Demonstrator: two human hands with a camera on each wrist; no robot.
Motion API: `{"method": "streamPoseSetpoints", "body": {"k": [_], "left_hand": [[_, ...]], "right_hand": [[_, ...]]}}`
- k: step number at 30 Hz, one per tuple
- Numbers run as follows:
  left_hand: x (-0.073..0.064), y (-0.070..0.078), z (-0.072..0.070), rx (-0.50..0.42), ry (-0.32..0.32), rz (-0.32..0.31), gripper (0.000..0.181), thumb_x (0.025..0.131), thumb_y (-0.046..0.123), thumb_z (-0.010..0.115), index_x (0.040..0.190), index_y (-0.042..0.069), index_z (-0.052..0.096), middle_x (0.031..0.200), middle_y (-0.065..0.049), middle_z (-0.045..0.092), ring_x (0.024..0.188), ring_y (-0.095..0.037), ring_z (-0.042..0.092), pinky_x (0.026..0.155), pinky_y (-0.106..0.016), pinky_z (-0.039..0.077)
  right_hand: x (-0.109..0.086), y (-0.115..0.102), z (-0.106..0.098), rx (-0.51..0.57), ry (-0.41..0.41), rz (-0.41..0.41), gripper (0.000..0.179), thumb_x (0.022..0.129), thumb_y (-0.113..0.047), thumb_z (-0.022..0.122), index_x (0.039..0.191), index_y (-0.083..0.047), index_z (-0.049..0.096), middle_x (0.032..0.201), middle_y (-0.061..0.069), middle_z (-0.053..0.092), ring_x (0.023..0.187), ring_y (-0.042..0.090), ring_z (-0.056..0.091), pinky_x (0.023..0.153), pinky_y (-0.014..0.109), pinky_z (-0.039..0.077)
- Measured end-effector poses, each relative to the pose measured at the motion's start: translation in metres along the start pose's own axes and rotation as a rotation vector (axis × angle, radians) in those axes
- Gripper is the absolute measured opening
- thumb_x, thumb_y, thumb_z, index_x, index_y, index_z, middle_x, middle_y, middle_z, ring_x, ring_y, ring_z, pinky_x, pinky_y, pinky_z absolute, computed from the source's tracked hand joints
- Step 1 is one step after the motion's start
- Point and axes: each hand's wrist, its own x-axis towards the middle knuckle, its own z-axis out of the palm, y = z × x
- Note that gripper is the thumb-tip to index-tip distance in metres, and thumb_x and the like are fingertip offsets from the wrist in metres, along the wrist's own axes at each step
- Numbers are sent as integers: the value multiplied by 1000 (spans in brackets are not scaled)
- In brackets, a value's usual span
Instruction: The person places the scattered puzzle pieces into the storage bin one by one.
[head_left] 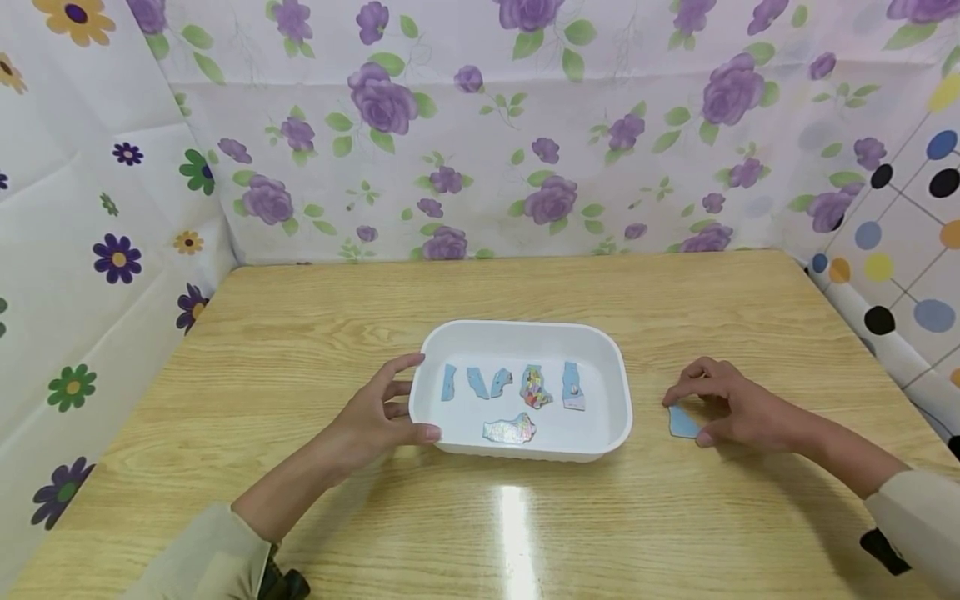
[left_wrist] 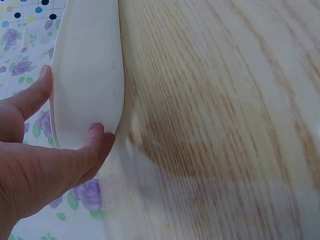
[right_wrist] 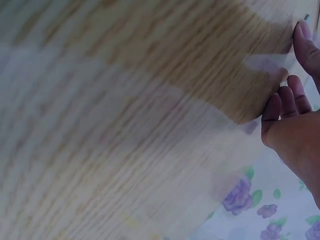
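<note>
My left hand (head_left: 378,421) grips the left end of a white plastic tray (head_left: 628,392), its thumb at the front left rim and its fingers along the left side. In the left wrist view, the thumb and fingertips press on the tray's outer wall (left_wrist: 90,75). Several flat picture pieces with uneven edges lie inside: narrow blue ones (head_left: 447,383), a multicoloured one (head_left: 534,387) and a pale patterned one (head_left: 510,429) at the front. Right of the tray, my right hand (head_left: 738,408) pinches a plain light-blue puzzle piece (head_left: 682,423) between thumb and fingers, low over the table.
The wooden table (head_left: 330,317) stretches out on all sides of the tray. Behind it hangs a cloth with purple flowers (head_left: 551,200). Patterned sheets also line the left side (head_left: 116,258) and the dotted right side (head_left: 933,314).
</note>
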Motion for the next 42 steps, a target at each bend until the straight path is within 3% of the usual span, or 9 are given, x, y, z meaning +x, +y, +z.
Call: {"method": "streamPoseSetpoints", "body": {"k": [16, 24, 34, 38, 42], "left_hand": [[0, 0, 0, -2, 1, 2, 100, 73, 12, 84, 151, 22, 22, 142, -20, 40, 117, -36, 55, 90, -39, 51], [0, 0, 0, 4, -6, 8, 100, 74, 12, 84, 151, 21, 22, 142, -21, 40, 118, -36, 55, 90, -39, 51], [-1, 2, 1, 16, 1, 2, 99, 74, 12, 84, 151, 22, 22, 142, -20, 40, 118, -36, 55, 90, -39, 51], [-2, 3, 1, 18, 3, 4, 99, 74, 12, 84, 151, 22, 22, 142, -20, 40, 119, -36, 54, 90, -40, 51], [-2, 3, 1, 10, -2, 2, 99, 74, 12, 84, 151, 22, 22, 142, -21, 40, 119, -36, 54, 90, -40, 51]], "right_hand": [[-7, -1, 8, -108, 52, -29, 49, 73, -4, 81, 117, -21, 67, 120, 0, 46, 107, 10, 31, 77, 24, 36], [-9, -4, 13, -182, 97, -55, 53, 69, 5, 80, 117, -16, 67, 117, 0, 47, 100, 6, 30, 70, 23, 35], [-10, -9, 20, -244, 131, -77, 56, 68, 12, 77, 115, -16, 65, 117, 0, 48, 107, 13, 33, 84, 18, 33], [-10, -7, 17, -254, 126, -91, 55, 69, 8, 79, 116, -18, 65, 118, 0, 48, 106, 13, 34, 82, 21, 35], [-12, -3, 10, -220, 95, -70, 52, 70, -6, 83, 118, -20, 68, 119, -1, 48, 104, 12, 34, 77, 23, 38]]}}
